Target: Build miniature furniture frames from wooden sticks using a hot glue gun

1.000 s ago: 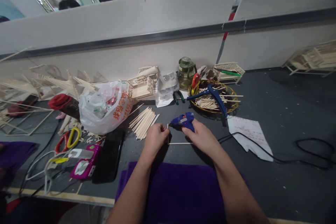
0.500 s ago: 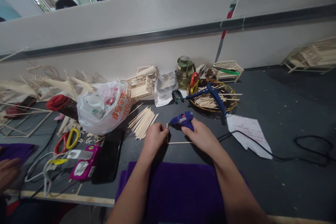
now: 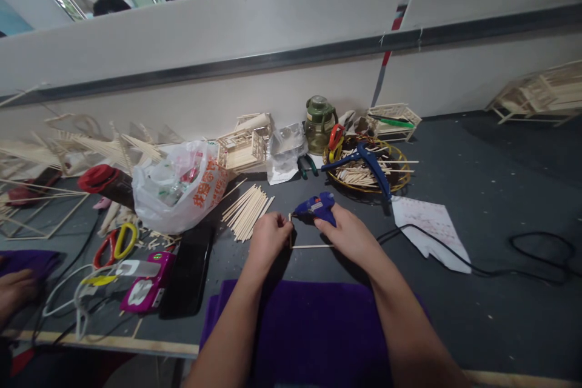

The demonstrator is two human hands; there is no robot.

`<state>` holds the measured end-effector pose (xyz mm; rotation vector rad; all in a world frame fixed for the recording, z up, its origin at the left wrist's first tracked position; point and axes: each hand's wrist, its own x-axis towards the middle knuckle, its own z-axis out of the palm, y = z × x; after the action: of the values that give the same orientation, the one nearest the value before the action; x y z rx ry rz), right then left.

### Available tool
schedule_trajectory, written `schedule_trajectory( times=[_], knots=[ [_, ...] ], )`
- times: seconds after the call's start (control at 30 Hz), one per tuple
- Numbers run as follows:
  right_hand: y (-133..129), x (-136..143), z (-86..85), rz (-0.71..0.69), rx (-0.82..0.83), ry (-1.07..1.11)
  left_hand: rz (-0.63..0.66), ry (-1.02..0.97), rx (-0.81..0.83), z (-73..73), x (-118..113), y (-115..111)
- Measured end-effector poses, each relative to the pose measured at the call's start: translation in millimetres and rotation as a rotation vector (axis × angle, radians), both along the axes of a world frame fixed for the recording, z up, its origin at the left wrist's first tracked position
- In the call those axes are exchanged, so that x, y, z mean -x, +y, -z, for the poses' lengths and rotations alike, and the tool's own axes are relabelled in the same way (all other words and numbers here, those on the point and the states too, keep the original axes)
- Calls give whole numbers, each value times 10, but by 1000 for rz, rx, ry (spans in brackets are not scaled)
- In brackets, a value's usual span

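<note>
grey table (image 3: 482,194), white partition (image 3: 204,30), glue gun (image 3: 317,207)

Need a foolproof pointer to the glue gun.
On the dark tabletop, find the purple cloth at its near edge. Just beyond, the right hand holds the blue glue gun. Unlike the blue tool on the basket, it's in hand.
</note>
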<state>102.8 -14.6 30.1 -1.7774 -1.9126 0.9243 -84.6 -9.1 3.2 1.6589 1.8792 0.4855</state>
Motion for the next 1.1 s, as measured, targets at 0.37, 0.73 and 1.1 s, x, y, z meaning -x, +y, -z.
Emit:
schedule_trajectory(
  times=[0.37,0.73,1.1],
  knots=[
    [0,2,-3,9,28,3,-1,35,-10,-22,-14,0],
    [-4,2,2,6,19,-7,-3,42,-19,-21,-20,1],
    [-44,-96,-36,6,17,19,7,56,-25,-13,-13,1]
  ],
)
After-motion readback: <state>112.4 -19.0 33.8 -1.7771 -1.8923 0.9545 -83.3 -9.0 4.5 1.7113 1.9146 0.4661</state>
